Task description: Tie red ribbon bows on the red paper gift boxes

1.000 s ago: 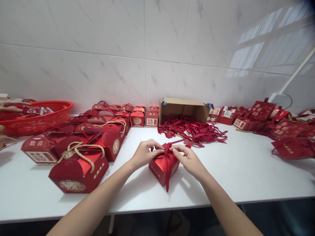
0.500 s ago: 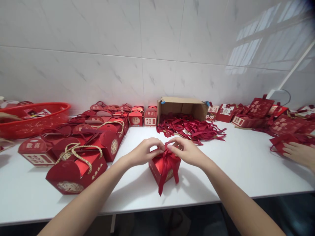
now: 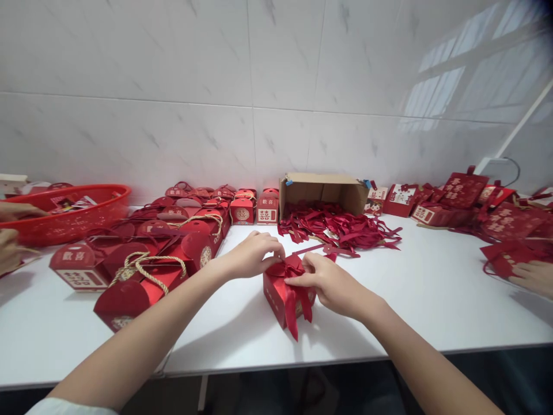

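A small red gift box (image 3: 279, 297) stands on the white table in front of me. A dark red ribbon (image 3: 292, 308) is tied over its top, with two tails hanging down the near side. My left hand (image 3: 254, 256) pinches at the ribbon's knot from the left, thumb and forefinger closed together. On the other side, my right hand (image 3: 330, 282) has its thumb and forefinger closed on the ribbon by the front of the knot. The fingertips partly hide the knot.
Finished-looking red boxes (image 3: 142, 288) with cords crowd the left. A cardboard box (image 3: 328, 180) spills red ribbons (image 3: 341, 227) at the back. Another person's hands reach by a red plastic basin (image 3: 64, 227) at left; a further hand (image 3: 536, 276) touches red packaging at right.
My right hand has moved down and slightly right, from above the box to the front of the knot. My left hand has shifted slightly left. The view has turned a little.
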A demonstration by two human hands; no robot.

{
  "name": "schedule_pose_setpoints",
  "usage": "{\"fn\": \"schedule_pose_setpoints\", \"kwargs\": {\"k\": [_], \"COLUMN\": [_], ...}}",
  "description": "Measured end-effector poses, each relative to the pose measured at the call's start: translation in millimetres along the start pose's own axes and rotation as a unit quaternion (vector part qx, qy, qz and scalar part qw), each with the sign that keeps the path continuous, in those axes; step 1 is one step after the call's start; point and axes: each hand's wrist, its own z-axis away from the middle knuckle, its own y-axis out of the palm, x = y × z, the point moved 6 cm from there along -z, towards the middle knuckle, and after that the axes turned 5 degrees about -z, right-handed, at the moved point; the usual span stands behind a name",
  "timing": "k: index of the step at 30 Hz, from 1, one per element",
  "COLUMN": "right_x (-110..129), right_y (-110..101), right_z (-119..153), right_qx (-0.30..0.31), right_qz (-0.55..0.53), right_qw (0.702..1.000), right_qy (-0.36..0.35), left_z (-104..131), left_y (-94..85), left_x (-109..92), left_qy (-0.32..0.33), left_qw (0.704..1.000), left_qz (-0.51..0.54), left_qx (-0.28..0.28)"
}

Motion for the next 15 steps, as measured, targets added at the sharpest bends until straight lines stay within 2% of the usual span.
{"fn": "schedule_pose_setpoints", "kwargs": {"k": [2, 5, 7, 11, 15], "right_x": [-1.0, -4.2, -7.9, -13.8, -15.5], "right_y": [4.6, 7.4, 8.0, 9.7, 11.7], "right_z": [1.6, 2.4, 2.2, 1.9, 1.7], "right_qx": [0.010, 0.004, -0.004, -0.013, -0.006], "right_qz": [0.012, 0.005, -0.015, -0.076, -0.101], "right_qw": [1.000, 1.000, 1.000, 0.997, 0.995], "right_qy": [-0.004, -0.006, 0.004, 0.017, 0.025], "left_z": [-2.4, -4.1, -4.0, -1.8, -1.7], "left_y": [-2.2, -1.9, 3.3, 19.8, 24.0], "left_x": [2.2, 3.7, 4.4, 7.0, 4.8], "left_qy": [0.002, 0.012, 0.007, -0.052, -0.069], "left_qw": [1.000, 0.992, 0.977, 0.925, 0.907], "left_qz": [0.022, 0.121, 0.210, 0.369, 0.410], "left_qx": [0.009, 0.016, 0.034, 0.080, 0.074]}}
